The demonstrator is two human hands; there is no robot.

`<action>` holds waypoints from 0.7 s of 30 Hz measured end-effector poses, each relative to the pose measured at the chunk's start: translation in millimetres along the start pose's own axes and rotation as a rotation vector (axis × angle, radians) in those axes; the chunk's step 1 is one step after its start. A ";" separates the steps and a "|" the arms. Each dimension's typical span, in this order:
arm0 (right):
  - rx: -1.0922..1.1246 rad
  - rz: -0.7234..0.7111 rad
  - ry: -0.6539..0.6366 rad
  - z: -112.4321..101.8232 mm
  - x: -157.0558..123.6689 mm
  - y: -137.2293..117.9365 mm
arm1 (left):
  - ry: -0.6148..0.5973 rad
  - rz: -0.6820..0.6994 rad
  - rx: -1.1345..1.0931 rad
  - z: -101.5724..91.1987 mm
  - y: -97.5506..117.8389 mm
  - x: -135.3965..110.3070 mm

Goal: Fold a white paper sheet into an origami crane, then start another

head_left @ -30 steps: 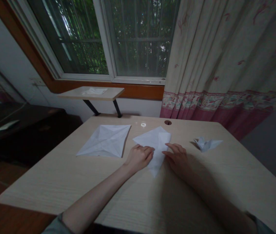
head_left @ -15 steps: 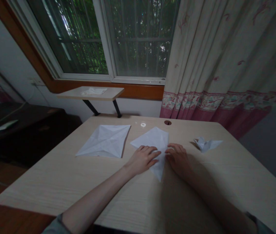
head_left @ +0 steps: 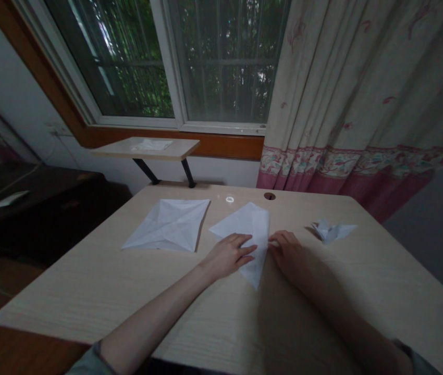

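A white sheet of paper (head_left: 259, 221), folded along its right side, lies on the desk with a point toward me. My left hand (head_left: 227, 256) rests on its lower left part, palm down, fingers stretched out and somewhat apart. At the paper's right edge is my right hand (head_left: 287, 252), its fingers bent and drawn together on the fold; its thumb is partly hidden. Left of these lies a creased, unfolded white sheet (head_left: 172, 225). A small folded paper bird (head_left: 331, 230) sits on the right side.
The pale wooden desk (head_left: 88, 291) carries a raised shelf (head_left: 182, 148) at its back left, with more white paper (head_left: 153, 145) on it. Behind the desk are a window and a long curtain (head_left: 323, 161). A round cable hole (head_left: 269, 196) is near the back edge.
My right hand has shifted slightly right, to the paper's edge, and its fingers have drawn closer together. My left hand stays on the paper, almost unmoved.
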State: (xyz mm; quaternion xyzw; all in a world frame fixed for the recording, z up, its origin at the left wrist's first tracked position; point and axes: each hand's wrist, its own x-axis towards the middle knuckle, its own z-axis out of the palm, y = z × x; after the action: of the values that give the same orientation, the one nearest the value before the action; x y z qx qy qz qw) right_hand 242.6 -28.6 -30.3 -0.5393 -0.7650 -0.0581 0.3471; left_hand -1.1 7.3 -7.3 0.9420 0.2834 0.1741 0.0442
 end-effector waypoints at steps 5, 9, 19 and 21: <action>-0.047 0.038 -0.008 -1.4 0.2 0.2 | -0.012 -0.006 -0.023 -3.6 1.2 0.4; -0.081 0.038 -0.032 -2.5 0.4 1.3 | -0.017 -0.003 -0.012 -3.9 0.9 0.3; -0.091 0.022 -0.036 2.1 -1.3 5.0 | -0.010 0.014 -0.033 -8.0 2.7 0.7; -0.084 0.042 -0.051 2.9 -1.7 5.2 | -0.008 0.015 -0.043 -8.1 2.8 0.9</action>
State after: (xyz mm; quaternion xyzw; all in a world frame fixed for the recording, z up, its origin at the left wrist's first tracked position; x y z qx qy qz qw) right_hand 246.0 -26.5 -35.0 -0.5706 -0.7592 -0.0690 0.3055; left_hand -1.8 5.3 1.0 0.9437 0.2722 0.1767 0.0640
